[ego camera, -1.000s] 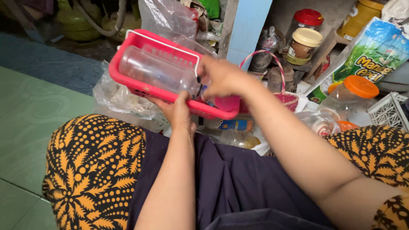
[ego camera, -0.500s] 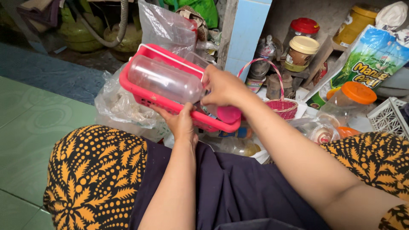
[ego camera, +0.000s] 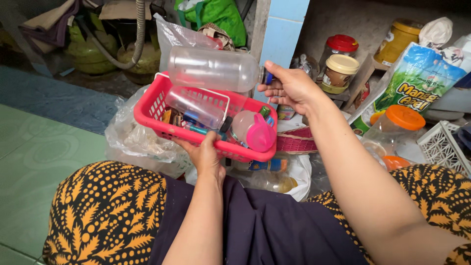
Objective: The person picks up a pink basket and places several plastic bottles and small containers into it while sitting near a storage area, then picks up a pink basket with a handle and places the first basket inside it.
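Nearest, lap: my knees in a black-and-orange leaf-print cloth (ego camera: 105, 216) with a dark purple panel (ego camera: 274, 230) between them.

Left hand (ego camera: 203, 154): under and against the near rim of the pink plastic basket (ego camera: 147, 110), fingers curled on the rim, holding the basket up above the lap.

Basket contents: a smaller clear bottle (ego camera: 194, 105) lying on its side; a clear cup with a pink spouted lid (ego camera: 252, 130) at the right end; assorted small coloured items beneath, too crowded for me to tell apart.

Below the basket: a crumpled clear plastic bag (ego camera: 132, 142) to the left; a white bag holding a clear bottle with yellowish liquid (ego camera: 272, 182) to the right; a woven pink basket (ego camera: 297, 142) just beside the plastic one.

Right hand (ego camera: 292, 88): closed on the neck end of a large clear plastic bottle (ego camera: 211, 68), fingers and thumb pinching around its dark cap. The bottle is held level in the air, just above the far rim of the pink basket, body pointing left.

Right side: a clear jar with orange lid (ego camera: 400, 125), a white plastic crate (ego camera: 444, 147), a green-and-blue printed pouch (ego camera: 417, 81).

Farther, shelf: a tan-lidded jar (ego camera: 341, 71), a red-lidded jar (ego camera: 341, 46), a yellow jar (ego camera: 400, 39).

Farthest left: a green bag (ego camera: 218, 17), a grey hose (ego camera: 132, 44), greenish gas cylinders (ego camera: 93, 54).
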